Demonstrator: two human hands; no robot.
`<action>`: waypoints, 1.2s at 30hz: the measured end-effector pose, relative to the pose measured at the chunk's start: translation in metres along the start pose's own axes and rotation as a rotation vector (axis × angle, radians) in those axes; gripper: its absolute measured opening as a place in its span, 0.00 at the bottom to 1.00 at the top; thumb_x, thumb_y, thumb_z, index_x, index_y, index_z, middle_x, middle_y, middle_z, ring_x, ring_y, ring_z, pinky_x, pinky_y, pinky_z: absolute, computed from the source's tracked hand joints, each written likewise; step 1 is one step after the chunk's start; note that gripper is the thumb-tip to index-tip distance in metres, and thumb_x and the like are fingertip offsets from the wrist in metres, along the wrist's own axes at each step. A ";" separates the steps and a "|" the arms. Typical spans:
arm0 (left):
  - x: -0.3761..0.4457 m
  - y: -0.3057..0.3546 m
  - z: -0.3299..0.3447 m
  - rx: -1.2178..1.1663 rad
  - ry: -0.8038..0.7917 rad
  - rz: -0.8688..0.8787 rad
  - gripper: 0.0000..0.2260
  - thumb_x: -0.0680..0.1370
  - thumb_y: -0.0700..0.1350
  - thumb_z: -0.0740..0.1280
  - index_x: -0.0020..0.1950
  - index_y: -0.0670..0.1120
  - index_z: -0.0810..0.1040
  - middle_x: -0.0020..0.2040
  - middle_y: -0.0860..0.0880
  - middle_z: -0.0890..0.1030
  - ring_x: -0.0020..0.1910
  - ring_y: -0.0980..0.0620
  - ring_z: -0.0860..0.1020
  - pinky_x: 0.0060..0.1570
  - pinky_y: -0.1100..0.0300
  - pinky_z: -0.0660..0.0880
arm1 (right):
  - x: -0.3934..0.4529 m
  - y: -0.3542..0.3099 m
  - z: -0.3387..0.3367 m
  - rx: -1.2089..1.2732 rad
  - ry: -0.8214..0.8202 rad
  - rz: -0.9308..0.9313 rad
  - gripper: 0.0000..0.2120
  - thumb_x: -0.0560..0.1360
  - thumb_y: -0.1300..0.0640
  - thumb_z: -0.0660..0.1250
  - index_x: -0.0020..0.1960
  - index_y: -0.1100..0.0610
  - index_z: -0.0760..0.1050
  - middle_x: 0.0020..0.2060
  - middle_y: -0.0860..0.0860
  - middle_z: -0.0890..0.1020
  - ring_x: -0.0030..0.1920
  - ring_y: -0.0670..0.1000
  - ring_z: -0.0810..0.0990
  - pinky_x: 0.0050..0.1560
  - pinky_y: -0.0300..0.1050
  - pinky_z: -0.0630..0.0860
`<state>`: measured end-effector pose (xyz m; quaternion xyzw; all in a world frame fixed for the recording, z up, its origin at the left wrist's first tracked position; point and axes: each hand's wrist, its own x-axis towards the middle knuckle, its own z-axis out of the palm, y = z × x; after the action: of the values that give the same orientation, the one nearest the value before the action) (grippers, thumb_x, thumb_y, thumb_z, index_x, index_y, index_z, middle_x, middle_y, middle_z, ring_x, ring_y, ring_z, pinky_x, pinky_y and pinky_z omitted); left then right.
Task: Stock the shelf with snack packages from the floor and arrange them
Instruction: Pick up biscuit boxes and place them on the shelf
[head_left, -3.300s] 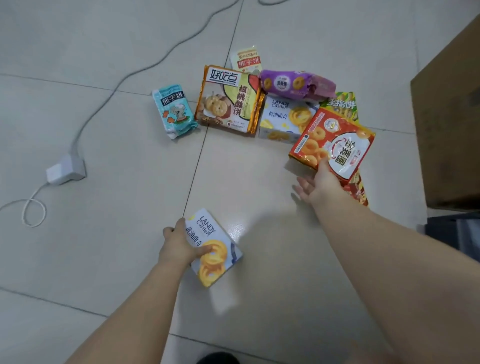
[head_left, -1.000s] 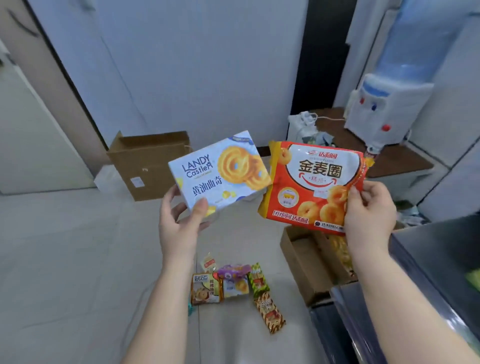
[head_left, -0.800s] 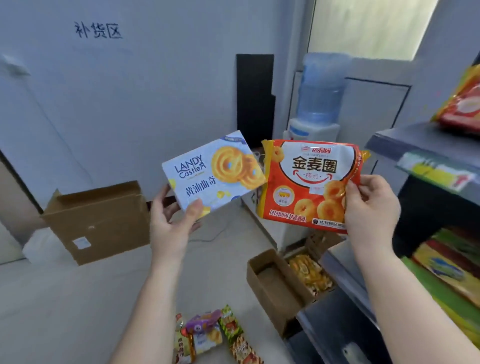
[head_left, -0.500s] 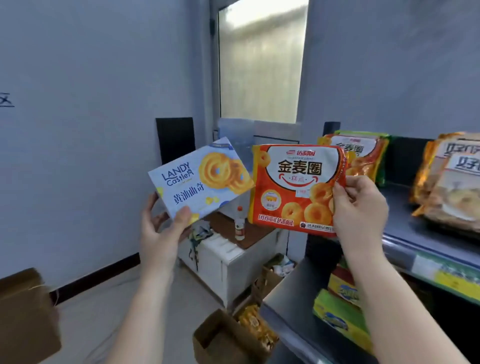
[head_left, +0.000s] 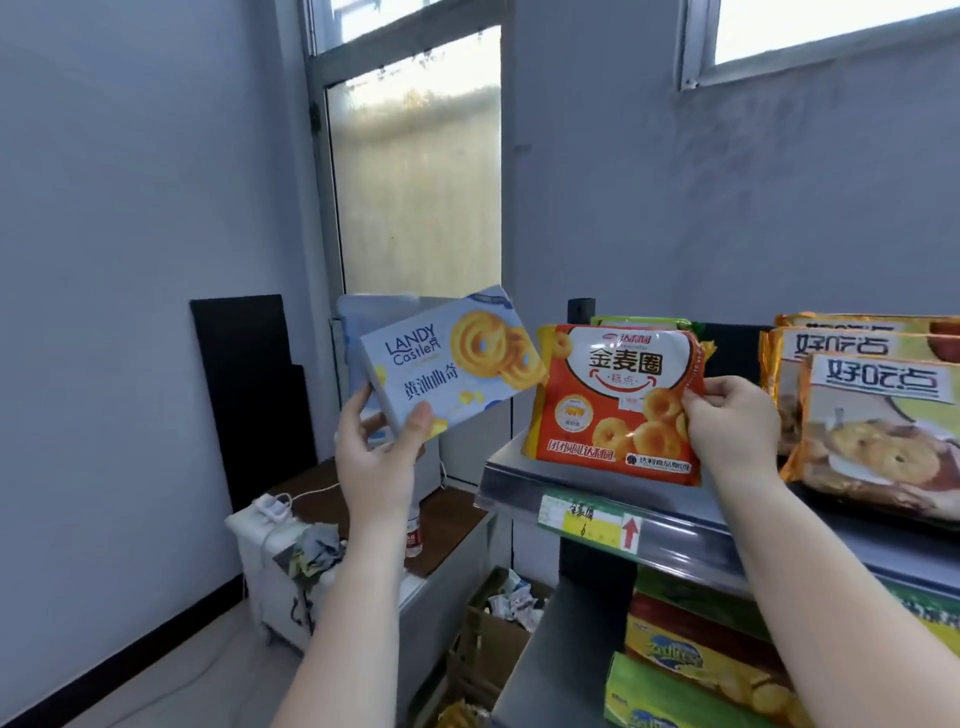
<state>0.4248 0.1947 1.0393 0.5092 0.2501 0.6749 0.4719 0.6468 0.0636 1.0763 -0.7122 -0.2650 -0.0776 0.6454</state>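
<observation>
**Two packs up at the shelf, both hands full**

Nearest to us, the left hand (head_left: 382, 457) is up at chest height with the blue cookie box (head_left: 449, 364) pinched at its lower left corner: thumb (head_left: 418, 423) pressed on the printed face, the other fingers wrapped behind. The box hangs in the air, tilted, just left of the shelf end and touching nothing else. It looks like stiff card, light, easy to hold by a corner, though a grip that far out lets it swing; I'd guess a hold along the long edge would steady it.

On to the right hand (head_left: 727, 426). It is clamped on the right edge of the orange biscuit bag (head_left: 615, 395), fingertips curled over the front. The bag is soft, glossy film, likely slippery and with brittle rings inside, so a squeeze on the seam beats a squeeze on the middle. Its bottom edge sits at or just above the top shelf (head_left: 675, 519), over the yellow price label (head_left: 582, 514); contact I cannot confirm.

Behind it stands a matching bag topped in green (head_left: 641, 322), and further right a row of gold cookie bags (head_left: 883, 426).
</observation>
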 end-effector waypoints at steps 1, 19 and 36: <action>0.006 -0.003 0.003 -0.004 -0.028 -0.010 0.27 0.70 0.45 0.73 0.67 0.51 0.68 0.60 0.45 0.75 0.48 0.62 0.80 0.51 0.51 0.79 | 0.002 0.001 0.003 -0.017 0.016 0.014 0.12 0.76 0.59 0.63 0.56 0.63 0.75 0.52 0.59 0.82 0.49 0.56 0.79 0.46 0.47 0.74; 0.063 -0.047 0.028 -0.127 -0.418 -0.178 0.29 0.69 0.43 0.74 0.68 0.47 0.68 0.54 0.44 0.76 0.34 0.69 0.80 0.49 0.48 0.78 | 0.012 -0.007 0.039 -0.321 0.234 0.133 0.20 0.77 0.57 0.62 0.67 0.60 0.63 0.62 0.59 0.74 0.54 0.56 0.75 0.47 0.45 0.70; -0.105 0.012 0.182 -0.151 -0.954 -0.023 0.23 0.68 0.50 0.74 0.58 0.62 0.68 0.48 0.60 0.78 0.36 0.67 0.78 0.40 0.65 0.77 | -0.041 0.006 -0.165 -0.011 0.327 -0.151 0.05 0.72 0.58 0.69 0.46 0.48 0.77 0.40 0.47 0.82 0.40 0.45 0.81 0.46 0.45 0.79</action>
<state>0.5927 0.0698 1.0663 0.7236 -0.0383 0.3772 0.5768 0.6533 -0.1067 1.0777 -0.6717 -0.2089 -0.2418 0.6683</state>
